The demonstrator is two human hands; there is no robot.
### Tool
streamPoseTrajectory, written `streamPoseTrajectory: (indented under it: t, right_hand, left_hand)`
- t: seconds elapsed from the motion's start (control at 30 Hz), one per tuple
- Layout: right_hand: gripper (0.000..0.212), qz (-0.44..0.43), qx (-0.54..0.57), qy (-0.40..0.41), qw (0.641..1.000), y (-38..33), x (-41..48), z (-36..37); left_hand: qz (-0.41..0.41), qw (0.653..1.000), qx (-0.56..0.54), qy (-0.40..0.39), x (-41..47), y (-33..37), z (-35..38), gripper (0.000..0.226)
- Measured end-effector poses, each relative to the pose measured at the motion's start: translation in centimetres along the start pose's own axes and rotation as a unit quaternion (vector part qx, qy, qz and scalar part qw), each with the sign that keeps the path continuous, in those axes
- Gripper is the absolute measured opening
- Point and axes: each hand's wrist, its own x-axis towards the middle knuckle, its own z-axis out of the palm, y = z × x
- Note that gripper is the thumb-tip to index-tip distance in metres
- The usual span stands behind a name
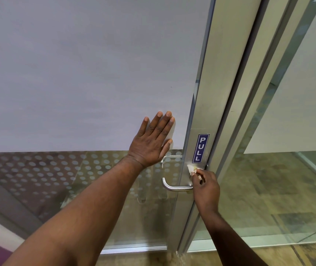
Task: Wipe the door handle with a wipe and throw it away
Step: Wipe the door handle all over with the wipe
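1. Currently the left hand [151, 143] lies open and flat on the glass door [88, 73], while the right hand [206, 187] pinches the wipe [191, 168] against the metal plate just above the door handle [174, 186].
2. The wipe is small and bunched, so it could slip from the fingertips.
3. Rubbing only the plate may leave the handle's bar uncleaned.

The door handle [167, 184] is a silver metal bar, bent like a letter U on its side, and it is fixed to the metal stile at the right edge of the glass door. The wipe [191, 169] is small, white and crumpled, and it is pressed against this stile just above the lower arm of the handle, close under the blue PULL sticker.
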Motion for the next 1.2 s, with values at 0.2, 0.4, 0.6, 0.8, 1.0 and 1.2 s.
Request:
streamPoseTrajectory:
  t: [0.2,0.4,0.6,0.8,1.0,1.2]
  right_hand:
    - [0.007,0.173,0.126,0.048,0.976,-0.4,-0.1,0.7]
    - [0.009,0.167,0.087,0.024,0.982,-0.6,-0.2,0.5]
    - [0.011,0.064,-0.065,-0.030,0.995,-0.6,-0.5,0.2]
    - [0.019,0.220,0.055,0.013,0.974,-0.6,0.3,0.5]
    - [0.004,0.439,0.392,-0.007,0.808,-0.6,0.9,0.3]
    - [0.011,0.491,0.482,-0.064,0.723,0.7,0.0,-0.1]
  left_hand:
    - [0.000,1.000,0.000,0.002,0.0,0.0,0.0,0.074]
    - [0.000,1.000,0.001,-0.001,0.0,0.0,0.1,0.074]
    - [0.001,1.000,-0.005,-0.001,0.0,0.0,0.1,0.074]
    - [0.002,1.000,-0.011,-0.003,0.0,0.1,-0.1,0.073]
    - [0.001,1.000,-0.012,-0.005,0.1,0.0,-0.2,0.073]
    - [0.002,1.000,-0.015,-0.005,0.0,0.0,-0.2,0.073]
